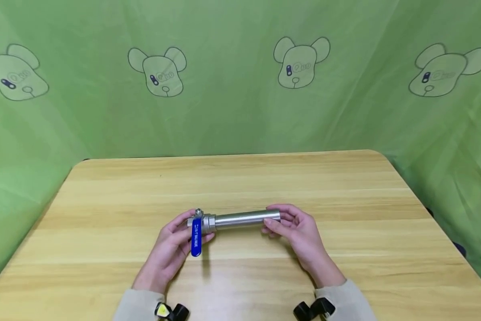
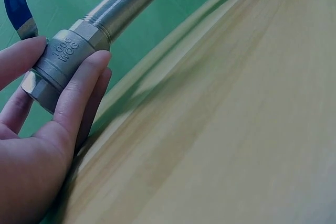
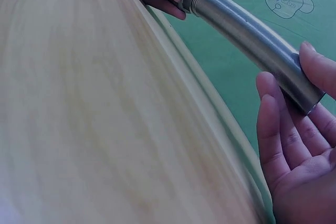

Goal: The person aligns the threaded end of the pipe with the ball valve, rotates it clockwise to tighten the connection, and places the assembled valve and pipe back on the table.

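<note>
A steel ball valve with a blue lever handle is joined to a steel pipe. My left hand grips the valve body between thumb and fingers, and the lever points down toward me in the head view. At the pipe's free end, my right hand holds it with the thumb on one side and the fingers curled on the other. Threads show where pipe and valve meet. The assembly lies nearly level, held above the table between both hands.
A wood-grain table with rounded far corners spreads under the hands. Behind it hangs a green cloth printed with bear-head outlines. Black wrist cameras sit on both light sleeves.
</note>
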`<state>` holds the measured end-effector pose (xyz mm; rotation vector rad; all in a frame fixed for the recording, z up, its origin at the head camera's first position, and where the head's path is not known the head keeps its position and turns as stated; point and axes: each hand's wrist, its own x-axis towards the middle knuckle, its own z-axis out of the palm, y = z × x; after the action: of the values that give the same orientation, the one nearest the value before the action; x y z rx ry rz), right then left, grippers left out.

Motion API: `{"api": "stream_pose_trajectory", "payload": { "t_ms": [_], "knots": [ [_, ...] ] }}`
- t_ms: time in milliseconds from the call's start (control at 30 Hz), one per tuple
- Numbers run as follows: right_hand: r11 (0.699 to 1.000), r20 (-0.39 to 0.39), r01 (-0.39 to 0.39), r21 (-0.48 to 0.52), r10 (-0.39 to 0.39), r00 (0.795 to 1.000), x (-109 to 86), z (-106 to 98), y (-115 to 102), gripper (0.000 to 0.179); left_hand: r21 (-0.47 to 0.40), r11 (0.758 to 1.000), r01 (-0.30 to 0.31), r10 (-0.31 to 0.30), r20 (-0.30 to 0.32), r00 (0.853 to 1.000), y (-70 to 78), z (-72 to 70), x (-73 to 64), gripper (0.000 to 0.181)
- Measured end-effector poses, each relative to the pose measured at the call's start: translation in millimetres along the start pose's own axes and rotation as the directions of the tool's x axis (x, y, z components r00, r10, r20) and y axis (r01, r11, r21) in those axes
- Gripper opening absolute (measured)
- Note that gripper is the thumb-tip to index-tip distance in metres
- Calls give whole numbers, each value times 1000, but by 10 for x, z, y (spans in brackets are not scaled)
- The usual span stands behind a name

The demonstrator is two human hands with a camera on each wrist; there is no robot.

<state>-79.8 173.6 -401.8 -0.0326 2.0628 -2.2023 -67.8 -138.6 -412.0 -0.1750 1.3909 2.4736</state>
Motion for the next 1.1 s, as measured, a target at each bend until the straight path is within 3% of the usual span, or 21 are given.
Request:
{"api": "stream_pose_trajectory", "payload": {
  "t_ms": [333,700,1100],
  "knots": [
    [998,-28,-8,-57,6,1000,18,17,-23,40,39,999,-26,26,0,1000,15,13,8,39],
    [994,-85,-62,-94,54,995,4,64,-34,29,81,997,-12,16,-49,999,-2,37,7,47],
    [992,-134,-78,-96,65,989,-15,93,-20,26,72,997,-25,27,-23,999,-49,12,12,31]
  ]
}}
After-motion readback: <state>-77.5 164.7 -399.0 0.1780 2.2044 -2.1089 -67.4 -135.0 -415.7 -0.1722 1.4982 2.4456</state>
